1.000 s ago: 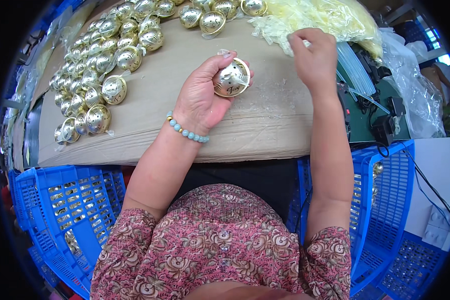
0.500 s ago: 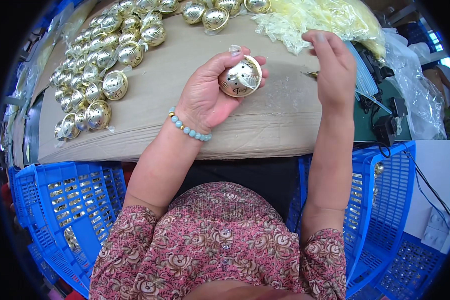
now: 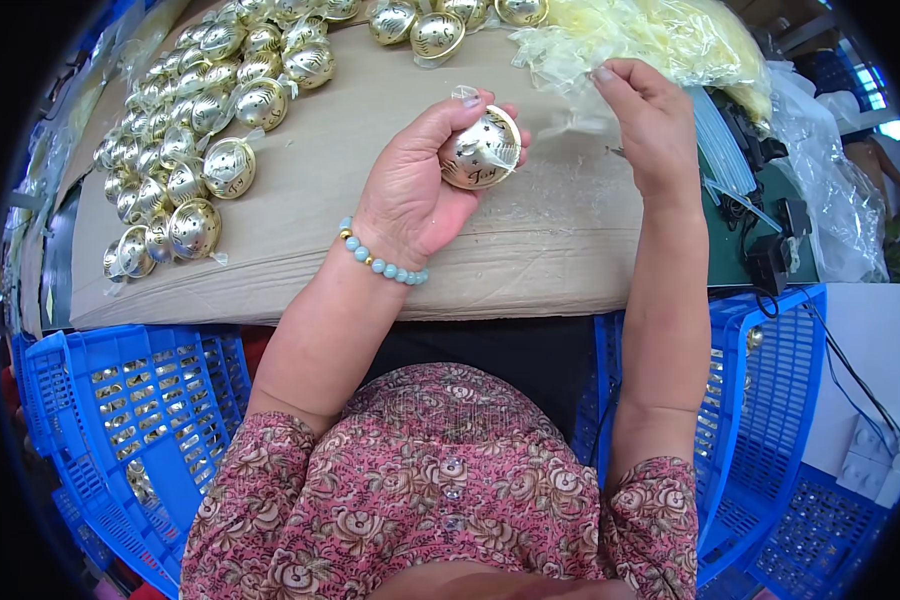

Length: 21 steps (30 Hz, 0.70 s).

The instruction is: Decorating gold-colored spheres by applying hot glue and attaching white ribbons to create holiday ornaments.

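Note:
A shiny gold bell ornament with dark stars and lettering rests in my left hand, its thumb pressed on the top beside a bit of clear plastic and its fingers wrapped behind. To the right, my right hand is raised with thumb and forefinger pinched together. From this pinch a thin, see-through plastic bag seems to hang, smeared by motion. Just beyond lies a heap of pale yellowish clear plastic bags.
Rows of similar gold ornaments cover the left of the cardboard-topped table, with several more at the far edge. Black adapters and cables lie at the right. Blue plastic crates stand below on both sides.
My right hand has shifted slightly left, and a blurred clear plastic bag now shows below its fingertips. My left hand holds the ornament in nearly the same place.

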Each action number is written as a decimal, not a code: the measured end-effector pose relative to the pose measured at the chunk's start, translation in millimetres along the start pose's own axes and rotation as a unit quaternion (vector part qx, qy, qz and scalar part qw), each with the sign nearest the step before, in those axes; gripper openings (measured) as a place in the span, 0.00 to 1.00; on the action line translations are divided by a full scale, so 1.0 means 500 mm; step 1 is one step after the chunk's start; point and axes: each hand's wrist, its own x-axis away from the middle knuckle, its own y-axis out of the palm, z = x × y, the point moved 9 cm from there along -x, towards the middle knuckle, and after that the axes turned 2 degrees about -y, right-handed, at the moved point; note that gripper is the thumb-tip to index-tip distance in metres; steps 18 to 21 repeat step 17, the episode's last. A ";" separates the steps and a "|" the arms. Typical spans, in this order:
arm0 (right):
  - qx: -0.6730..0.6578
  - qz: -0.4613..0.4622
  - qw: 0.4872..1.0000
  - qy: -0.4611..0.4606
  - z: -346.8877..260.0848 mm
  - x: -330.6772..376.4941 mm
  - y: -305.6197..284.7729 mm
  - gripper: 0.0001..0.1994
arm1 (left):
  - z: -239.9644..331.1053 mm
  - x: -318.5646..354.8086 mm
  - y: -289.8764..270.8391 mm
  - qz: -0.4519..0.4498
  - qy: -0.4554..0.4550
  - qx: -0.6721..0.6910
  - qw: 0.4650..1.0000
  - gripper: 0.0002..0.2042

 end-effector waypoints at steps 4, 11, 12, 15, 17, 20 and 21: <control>-0.058 -0.032 0.997 -0.035 -0.004 0.029 -0.003 0.08 | -0.004 0.004 0.024 -0.039 -0.012 0.003 0.999 0.09; 0.116 -0.003 0.972 -0.206 -0.052 0.077 0.005 0.08 | -0.009 0.007 0.060 -0.104 0.003 -0.074 0.992 0.10; 0.103 -0.016 0.972 -0.209 -0.056 0.084 0.013 0.08 | -0.010 0.003 0.054 -0.101 0.003 -0.076 0.992 0.10; 0.073 -0.049 0.978 -0.192 -0.059 0.097 0.024 0.08 | -0.016 0.000 0.046 -0.116 0.005 -0.129 0.985 0.13; 0.056 -0.068 0.981 -0.171 -0.054 0.102 0.029 0.08 | -0.014 0.002 0.048 -0.107 0.002 -0.133 0.985 0.14; 0.056 -0.068 0.981 -0.171 -0.054 0.102 0.029 0.08 | -0.014 0.002 0.048 -0.107 0.002 -0.133 0.985 0.14; 0.056 -0.068 0.981 -0.171 -0.054 0.102 0.029 0.08 | -0.014 0.002 0.048 -0.107 0.002 -0.133 0.985 0.14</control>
